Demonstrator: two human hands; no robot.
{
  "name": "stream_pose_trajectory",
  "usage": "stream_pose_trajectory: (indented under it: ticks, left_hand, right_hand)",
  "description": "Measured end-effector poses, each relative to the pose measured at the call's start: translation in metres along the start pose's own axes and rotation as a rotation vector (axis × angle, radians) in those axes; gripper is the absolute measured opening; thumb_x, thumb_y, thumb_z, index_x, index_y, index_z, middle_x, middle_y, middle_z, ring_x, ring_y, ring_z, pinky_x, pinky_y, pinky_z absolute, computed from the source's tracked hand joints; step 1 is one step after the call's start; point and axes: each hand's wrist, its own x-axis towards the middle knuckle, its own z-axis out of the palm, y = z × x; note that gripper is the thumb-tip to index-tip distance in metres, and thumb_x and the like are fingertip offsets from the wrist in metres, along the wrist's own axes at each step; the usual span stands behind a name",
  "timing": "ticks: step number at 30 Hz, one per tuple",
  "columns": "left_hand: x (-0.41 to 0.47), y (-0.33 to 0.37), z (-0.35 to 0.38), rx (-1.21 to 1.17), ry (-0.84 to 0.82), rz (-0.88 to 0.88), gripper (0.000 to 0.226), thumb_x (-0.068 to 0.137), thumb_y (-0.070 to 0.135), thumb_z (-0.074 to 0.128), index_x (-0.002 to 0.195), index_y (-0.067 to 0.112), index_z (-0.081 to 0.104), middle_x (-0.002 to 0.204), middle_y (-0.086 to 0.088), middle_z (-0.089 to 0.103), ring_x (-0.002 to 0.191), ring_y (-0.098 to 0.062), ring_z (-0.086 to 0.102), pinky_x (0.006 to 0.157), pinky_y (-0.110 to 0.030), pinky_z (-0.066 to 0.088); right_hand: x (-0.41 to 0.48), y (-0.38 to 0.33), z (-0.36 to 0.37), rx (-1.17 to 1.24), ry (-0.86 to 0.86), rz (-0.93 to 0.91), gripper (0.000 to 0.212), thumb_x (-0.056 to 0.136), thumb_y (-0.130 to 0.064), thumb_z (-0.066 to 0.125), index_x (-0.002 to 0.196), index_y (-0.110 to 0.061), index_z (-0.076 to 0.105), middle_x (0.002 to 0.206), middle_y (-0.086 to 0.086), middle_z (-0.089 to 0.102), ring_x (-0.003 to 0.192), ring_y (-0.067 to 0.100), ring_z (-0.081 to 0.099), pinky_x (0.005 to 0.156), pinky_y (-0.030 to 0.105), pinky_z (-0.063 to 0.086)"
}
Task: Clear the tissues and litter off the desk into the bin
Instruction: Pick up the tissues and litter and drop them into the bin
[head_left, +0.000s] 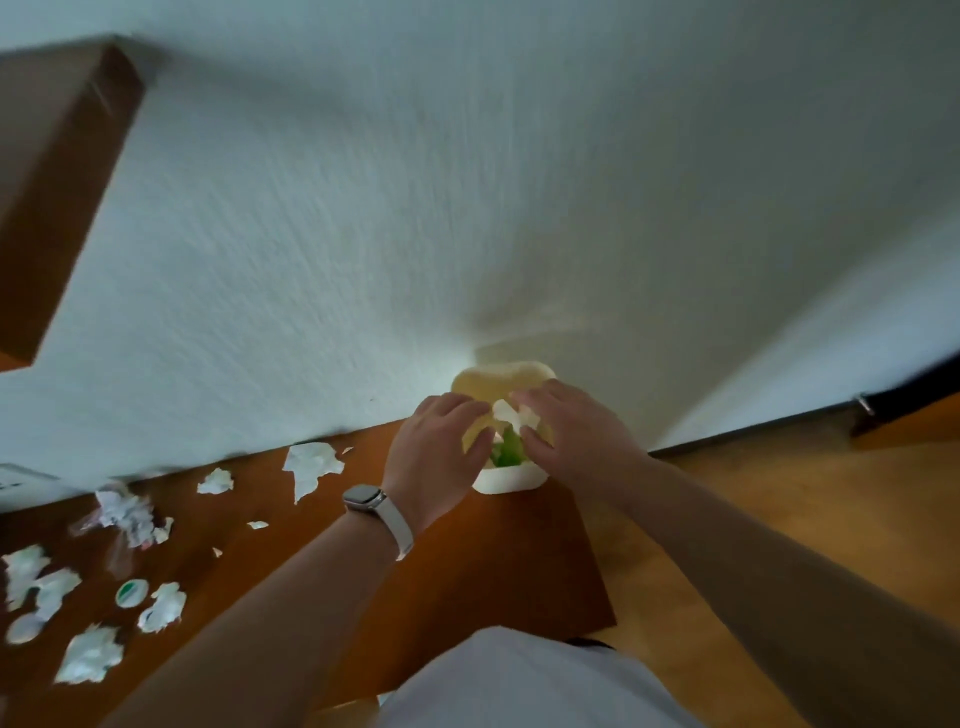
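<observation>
— Two hands, both at the bin (511, 480)?
— Yes. The right hand (571, 431) pinches a white tissue (509, 413) between thumb and fingertips, right over the bin's mouth. The left hand (439, 447) has its fingers bent down against the cream flap on the near left of the opening; I can't tell whether it grips anything.
— What's inside?
— Something green (506, 449) shows below the tissue, too blurred to name.
— And where does the bin stand?
— At the far right corner of the brown desk (467, 571), up against the white wall (415, 208).
— Anything on the wrists?
— A pale watch (366, 500) on the left one.
— What else lies on the desk?
— Litter, all to the left and well apart from the bin: a torn white scrap (311, 462) by the wall, a crumpled wad (124, 512) further left, a round green-and-white lid (131, 592), and more white scraps near the left edge.
— Beyond the desk?
— Light wooden floor (779, 519) to the right, and a brown shelf (57, 182) high on the wall at upper left.
</observation>
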Motion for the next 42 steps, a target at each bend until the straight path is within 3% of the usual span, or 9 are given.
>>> stream_pose_trajectory:
  ticks: [5,10,13,18,31,42]
  left_hand:
    - [-0.016,-0.009,-0.005,0.121,0.017,-0.049,0.037,0.093,0.038,0.051,0.125,0.021,0.06,0.127,0.0,0.061,0.118,-0.017,0.05,0.094,-0.031,0.039]
    - [-0.05,-0.027,-0.026,0.238,0.003,-0.111,0.043,0.094,0.037,0.049,0.134,0.022,0.049,0.142,-0.003,0.05,0.133,-0.023,0.041,0.107,-0.042,0.036]
    - [-0.077,-0.041,-0.041,0.295,0.015,-0.173,0.045,0.094,0.038,0.05,0.136,0.021,0.048,0.144,-0.003,0.047,0.136,-0.023,0.037,0.107,-0.041,0.03]
    - [-0.123,-0.081,-0.069,0.308,0.023,-0.285,0.045,0.094,0.039,0.05,0.136,0.021,0.048,0.142,-0.004,0.049,0.136,-0.024,0.038,0.106,-0.047,0.038]
    - [-0.249,-0.232,-0.105,0.301,-0.115,-0.493,0.047,0.095,0.037,0.051,0.139,0.022,0.048,0.146,-0.005,0.047,0.137,-0.026,0.036,0.107,-0.045,0.035]
    - [-0.267,-0.295,-0.072,0.15,-0.162,-0.534,0.046,0.093,0.03,0.058,0.137,0.02,0.049,0.141,-0.008,0.051,0.128,-0.026,0.048,0.092,-0.04,0.048]
  right_hand:
    - [0.011,0.002,0.001,-0.035,-0.016,-0.183,0.039,0.089,-0.032,0.054,0.124,-0.015,0.055,0.127,0.004,0.053,0.114,0.022,0.049,0.093,0.037,0.043]
    - [0.029,-0.033,0.014,-0.078,-0.022,-0.423,0.042,0.09,-0.035,0.057,0.125,-0.013,0.057,0.131,0.008,0.055,0.119,0.026,0.049,0.096,0.042,0.04]
    - [0.038,-0.066,0.029,-0.139,-0.087,-0.543,0.045,0.093,-0.042,0.049,0.13,-0.016,0.051,0.136,0.006,0.051,0.125,0.022,0.044,0.099,0.04,0.039]
    - [0.049,-0.123,0.063,-0.16,-0.149,-0.638,0.046,0.093,-0.046,0.045,0.129,-0.017,0.048,0.133,0.005,0.051,0.123,0.022,0.045,0.097,0.041,0.043]
    - [0.066,-0.25,0.184,-0.335,-0.312,-0.674,0.048,0.091,-0.05,0.041,0.126,-0.02,0.05,0.129,0.001,0.054,0.118,0.02,0.051,0.093,0.039,0.046]
    - [0.098,-0.258,0.269,-0.44,-0.371,-0.358,0.038,0.091,-0.035,0.054,0.125,-0.017,0.053,0.112,-0.001,0.059,0.094,0.013,0.056,0.075,0.029,0.05]
